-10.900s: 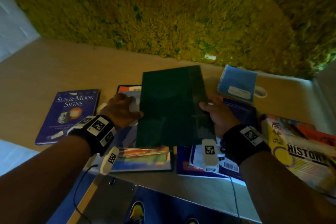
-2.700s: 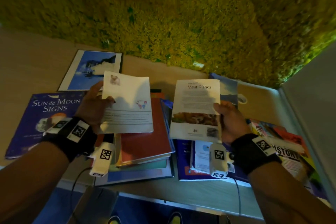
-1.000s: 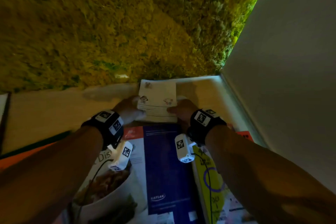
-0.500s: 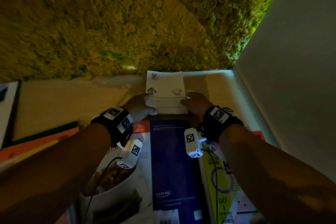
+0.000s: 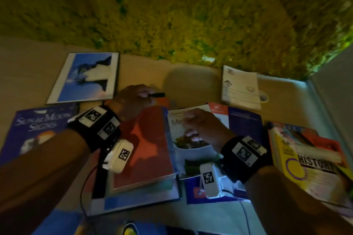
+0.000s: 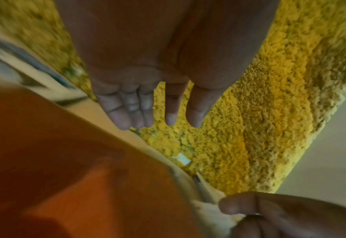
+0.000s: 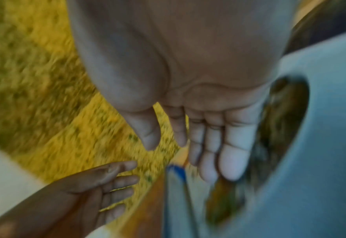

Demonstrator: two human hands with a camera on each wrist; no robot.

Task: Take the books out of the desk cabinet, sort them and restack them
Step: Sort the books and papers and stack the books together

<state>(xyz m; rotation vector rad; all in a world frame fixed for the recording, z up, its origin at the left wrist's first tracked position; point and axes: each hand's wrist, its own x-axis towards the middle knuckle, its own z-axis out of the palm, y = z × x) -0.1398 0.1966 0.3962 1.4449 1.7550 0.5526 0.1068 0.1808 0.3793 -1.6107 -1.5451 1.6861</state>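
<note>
Sorted books cover the desk [image 5: 191, 82]. A small white notebook [image 5: 240, 87] lies by itself at the back right, with no hand on it. My left hand [image 5: 139, 97] hovers over the far edge of a red book [image 5: 141, 149] that tops the middle pile. In the left wrist view its fingers [image 6: 125, 116] are straight and hold nothing above the red book [image 6: 66, 177]. My right hand [image 5: 193, 122] is over the Meat Dishes booklet [image 5: 191, 150]. The right wrist view shows its fingers [image 7: 227, 161] straight and empty above the booklet [image 7: 320, 145].
Sun & Moon Signs [image 5: 36, 129] lies at the left, with a blue and white picture book [image 5: 86, 78] behind it. A dark blue book [image 5: 244, 122] and a yellow History book [image 5: 309, 160] lie at the right. A mossy green wall [image 5: 172, 15] backs the desk; a side panel [image 5: 334, 86] closes the right.
Both hands let go of the small white notebook at the back right and drew back to the middle piles. The head view has swung left.
</note>
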